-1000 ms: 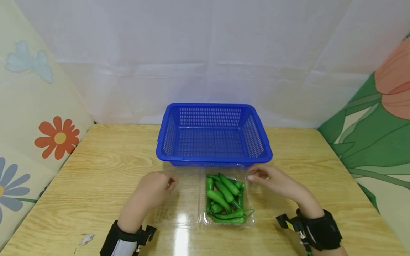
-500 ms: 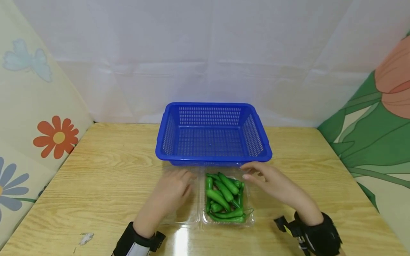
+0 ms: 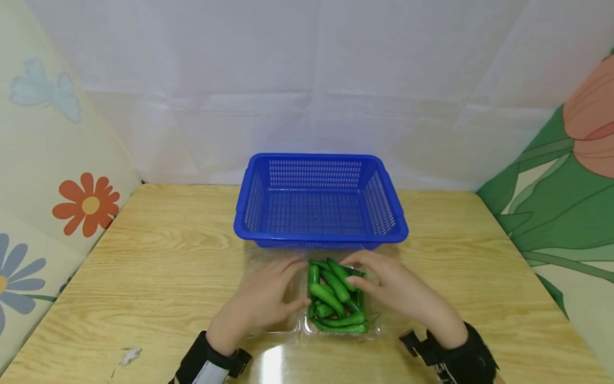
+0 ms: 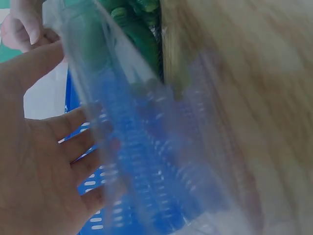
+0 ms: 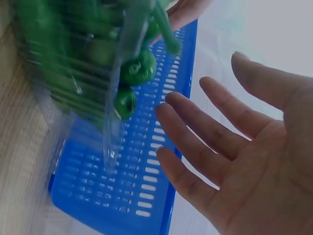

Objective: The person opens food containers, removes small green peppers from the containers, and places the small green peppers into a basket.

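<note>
Several green chili peppers [image 3: 338, 290] lie heaped in one half of a clear plastic clamshell box [image 3: 376, 330], whose other half lies spread to the left. Above that left half is my left hand [image 3: 264, 293], its spread fingers pointing toward the peppers. The left wrist view shows this hand [image 4: 44, 161] close to the clear plastic; whether it touches is unclear. My right hand [image 3: 390, 280] hovers over the box's right side, thumb and fingers apart near the top peppers. Nothing lies in the right hand [image 5: 215, 142] in the right wrist view.
A blue perforated plastic basket [image 3: 314, 237] stands directly behind the box, with nothing visible inside. The wooden table [image 3: 182, 229] ends at a white back sheet [image 3: 307, 96]. Printed floral panels [image 3: 551, 224] flank both sides.
My left hand has moved right, over the box's left half toward the peppers, and its fingers have opened out. My right hand has come left, from the box's edge to over the peppers.
</note>
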The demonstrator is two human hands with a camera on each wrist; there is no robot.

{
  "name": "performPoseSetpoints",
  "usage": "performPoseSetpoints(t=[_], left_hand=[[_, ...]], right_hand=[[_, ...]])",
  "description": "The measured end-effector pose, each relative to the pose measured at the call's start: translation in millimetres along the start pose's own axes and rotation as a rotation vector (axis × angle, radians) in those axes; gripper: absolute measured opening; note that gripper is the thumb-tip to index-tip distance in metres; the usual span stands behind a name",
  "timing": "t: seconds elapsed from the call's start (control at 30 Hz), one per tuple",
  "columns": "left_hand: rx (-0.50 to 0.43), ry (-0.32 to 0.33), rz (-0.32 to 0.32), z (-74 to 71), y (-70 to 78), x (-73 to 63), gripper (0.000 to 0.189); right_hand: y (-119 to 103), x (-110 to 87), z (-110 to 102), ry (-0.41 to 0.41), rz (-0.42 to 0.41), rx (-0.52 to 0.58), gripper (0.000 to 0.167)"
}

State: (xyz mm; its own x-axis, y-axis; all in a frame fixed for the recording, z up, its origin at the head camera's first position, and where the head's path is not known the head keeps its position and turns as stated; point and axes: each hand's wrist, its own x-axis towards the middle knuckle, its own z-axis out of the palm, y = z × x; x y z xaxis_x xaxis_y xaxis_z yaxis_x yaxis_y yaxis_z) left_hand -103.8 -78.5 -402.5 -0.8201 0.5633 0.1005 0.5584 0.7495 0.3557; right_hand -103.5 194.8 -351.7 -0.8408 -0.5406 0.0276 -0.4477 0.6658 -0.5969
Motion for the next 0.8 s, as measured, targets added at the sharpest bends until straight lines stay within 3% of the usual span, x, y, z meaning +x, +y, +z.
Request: performPoseSetpoints(t=[0.27, 0.57, 0.8], left_hand=[[-0.009, -0.034, -0.013, 3.5, 1.1, -1.6, 0.078], [-0.008, -0.022, -0.003, 2.9, 1.1, -1.9, 0.077], [-0.009, -0.017, 0.002, 4.0, 1.0, -1.8, 0.076]], right_hand=[[-4.8, 2.2, 11.3, 0.0, -0.154, -0.156, 0.038], [-12.5, 6.9, 26.1, -0.01, -0.225, -0.224, 0.04], [-13.2, 7.5, 36.5, -0.017, -0.228, -0.261, 0.042]])
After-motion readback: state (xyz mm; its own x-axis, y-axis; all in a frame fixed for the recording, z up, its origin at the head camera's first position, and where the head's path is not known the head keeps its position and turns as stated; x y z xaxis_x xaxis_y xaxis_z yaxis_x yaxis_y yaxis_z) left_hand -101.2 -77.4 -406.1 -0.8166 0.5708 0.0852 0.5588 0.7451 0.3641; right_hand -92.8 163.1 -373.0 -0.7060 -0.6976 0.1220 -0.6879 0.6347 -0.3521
